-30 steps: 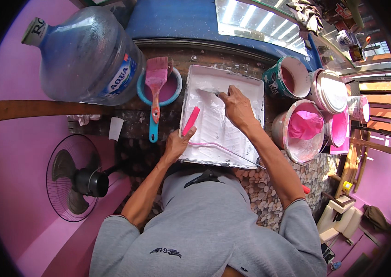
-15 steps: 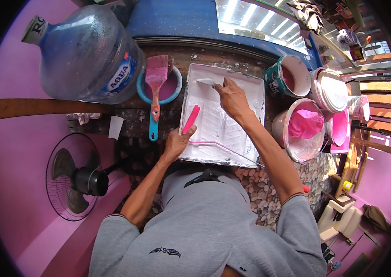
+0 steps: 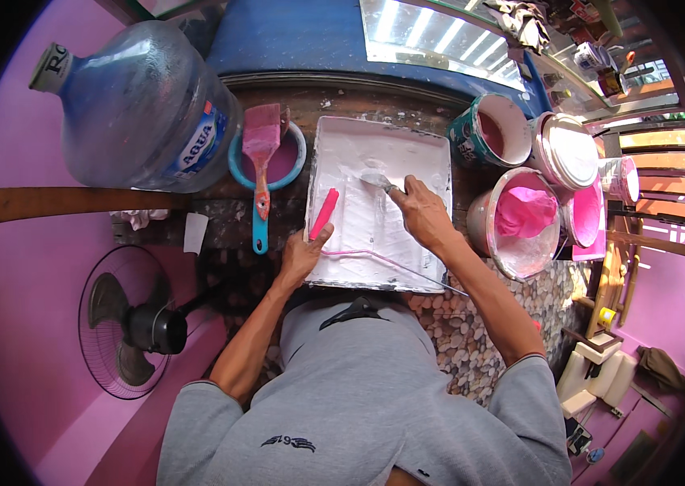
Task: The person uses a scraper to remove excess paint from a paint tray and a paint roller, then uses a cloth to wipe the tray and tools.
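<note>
Hands (image 3: 302, 257) (image 3: 425, 215) curled: left, pink handle (image 3: 325, 212); right, scraper (image 3: 374, 178)

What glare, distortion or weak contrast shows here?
In the head view: striped glare brightens the flat upper glass panel; the brown wooden strip bends near the left rim; the greyish flat scraper blade contrasts weakly with the white rectangular paint tray.
</note>
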Demonstrator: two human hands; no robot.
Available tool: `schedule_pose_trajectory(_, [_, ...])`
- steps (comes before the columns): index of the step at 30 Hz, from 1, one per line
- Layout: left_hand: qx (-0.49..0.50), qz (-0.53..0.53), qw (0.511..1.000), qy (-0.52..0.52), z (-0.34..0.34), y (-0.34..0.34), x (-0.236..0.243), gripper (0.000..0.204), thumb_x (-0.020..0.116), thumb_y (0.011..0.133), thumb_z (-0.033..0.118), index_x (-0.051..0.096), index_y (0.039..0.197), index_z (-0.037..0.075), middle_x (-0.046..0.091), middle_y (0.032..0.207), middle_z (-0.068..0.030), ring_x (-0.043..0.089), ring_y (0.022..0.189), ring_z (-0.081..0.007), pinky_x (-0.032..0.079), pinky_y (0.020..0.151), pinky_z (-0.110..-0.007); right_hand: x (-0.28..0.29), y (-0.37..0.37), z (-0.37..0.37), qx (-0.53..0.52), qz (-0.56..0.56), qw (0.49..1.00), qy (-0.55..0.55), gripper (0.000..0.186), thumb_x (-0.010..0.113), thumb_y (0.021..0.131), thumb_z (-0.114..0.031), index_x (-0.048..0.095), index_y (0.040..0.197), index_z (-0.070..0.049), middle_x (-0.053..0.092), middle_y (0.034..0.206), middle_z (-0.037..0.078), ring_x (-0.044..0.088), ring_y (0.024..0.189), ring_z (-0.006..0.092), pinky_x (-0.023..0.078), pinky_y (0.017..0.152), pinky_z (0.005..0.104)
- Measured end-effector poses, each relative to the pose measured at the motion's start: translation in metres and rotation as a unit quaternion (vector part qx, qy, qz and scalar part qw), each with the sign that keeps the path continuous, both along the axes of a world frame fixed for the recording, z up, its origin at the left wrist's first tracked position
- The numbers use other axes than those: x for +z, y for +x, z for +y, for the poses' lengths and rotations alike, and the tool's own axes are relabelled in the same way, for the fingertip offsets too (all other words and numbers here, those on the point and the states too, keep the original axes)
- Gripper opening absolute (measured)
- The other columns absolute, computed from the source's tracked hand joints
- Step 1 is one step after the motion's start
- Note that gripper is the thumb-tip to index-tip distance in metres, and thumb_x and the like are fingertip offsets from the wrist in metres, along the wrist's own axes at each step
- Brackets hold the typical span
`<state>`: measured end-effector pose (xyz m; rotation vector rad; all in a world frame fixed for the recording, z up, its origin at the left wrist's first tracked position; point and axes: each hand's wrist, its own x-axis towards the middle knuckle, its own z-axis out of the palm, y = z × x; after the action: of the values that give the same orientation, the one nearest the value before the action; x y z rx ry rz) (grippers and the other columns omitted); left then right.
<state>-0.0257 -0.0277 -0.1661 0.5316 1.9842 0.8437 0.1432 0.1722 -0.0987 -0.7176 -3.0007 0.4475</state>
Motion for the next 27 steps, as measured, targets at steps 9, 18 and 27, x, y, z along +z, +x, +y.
schedule_pose_trajectory(9, [0.017, 0.0, 0.999, 0.037, 0.001, 0.004, 0.004, 0.072, 0.059, 0.082, 0.066, 0.067, 0.105, -0.002, 0.066, 0.082, -0.0147, 0.059, 0.077, -0.0191, 0.048, 0.071, -0.035, 0.016, 0.04, 0.025, -0.096, 0.022, 0.995, -0.009, 0.03, 0.052, 0.078, 0.0, 0.066, 0.104, -0.006, 0.053, 0.089, 0.018, 0.06, 0.086, 0.0334, 0.05, 0.073, 0.0431])
schedule_pose_trajectory(18, [0.012, 0.019, 0.998, 0.051, 0.0, 0.003, 0.0, 0.074, 0.057, 0.082, 0.068, 0.067, 0.103, -0.003, 0.066, 0.082, -0.0155, 0.06, 0.079, -0.0198, 0.048, 0.072, -0.036, -0.006, 0.031, 0.011, -0.089, -0.02, 0.996, -0.005, 0.029, 0.05, 0.081, -0.001, 0.062, 0.107, -0.002, 0.053, 0.093, 0.021, 0.059, 0.092, 0.0363, 0.05, 0.074, 0.0448])
schedule_pose_trajectory(27, [0.009, 0.022, 0.998, 0.059, 0.003, 0.006, 0.002, 0.072, 0.058, 0.083, 0.067, 0.067, 0.102, -0.002, 0.065, 0.079, -0.0139, 0.057, 0.076, -0.0179, 0.048, 0.071, -0.036, -0.011, 0.018, 0.031, -0.127, 0.01, 0.992, 0.013, 0.027, 0.047, 0.084, -0.004, 0.063, 0.107, -0.002, 0.053, 0.091, 0.021, 0.059, 0.091, 0.0356, 0.05, 0.074, 0.0454])
